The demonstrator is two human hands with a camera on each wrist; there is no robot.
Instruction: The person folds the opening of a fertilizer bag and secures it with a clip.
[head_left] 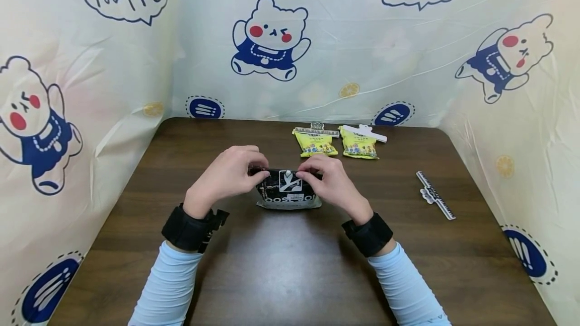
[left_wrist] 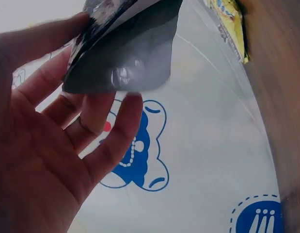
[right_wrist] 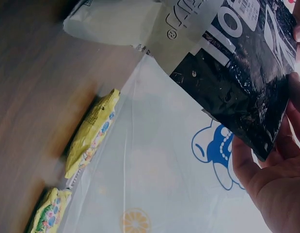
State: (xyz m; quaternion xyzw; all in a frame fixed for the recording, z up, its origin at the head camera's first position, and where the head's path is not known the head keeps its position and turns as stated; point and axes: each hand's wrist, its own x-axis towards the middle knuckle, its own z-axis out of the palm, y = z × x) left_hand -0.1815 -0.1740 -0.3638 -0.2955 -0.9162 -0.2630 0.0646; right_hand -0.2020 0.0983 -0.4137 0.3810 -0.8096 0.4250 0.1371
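A black bag (head_left: 290,191) with white lettering and a pale lower band stands upright at the middle of the table. My left hand (head_left: 231,172) pinches its upper left corner between thumb and fingers. At the upper right corner, the thumb and fingers of my right hand (head_left: 334,180) grip the edge. In the left wrist view, the bag (left_wrist: 135,58) shows a plain grey surface below a folded edge, with fingers behind it. Its printed black face (right_wrist: 237,82) fills the upper right of the right wrist view.
Two small yellow packets, one at left (head_left: 315,146) and one at right (head_left: 359,145), lie behind the bag. A striped sealing clip (head_left: 316,132) and a white clip (head_left: 369,134) grip their tops. Another striped clip (head_left: 436,196) rests on the right. A printed curtain (head_left: 204,54) surrounds the table.
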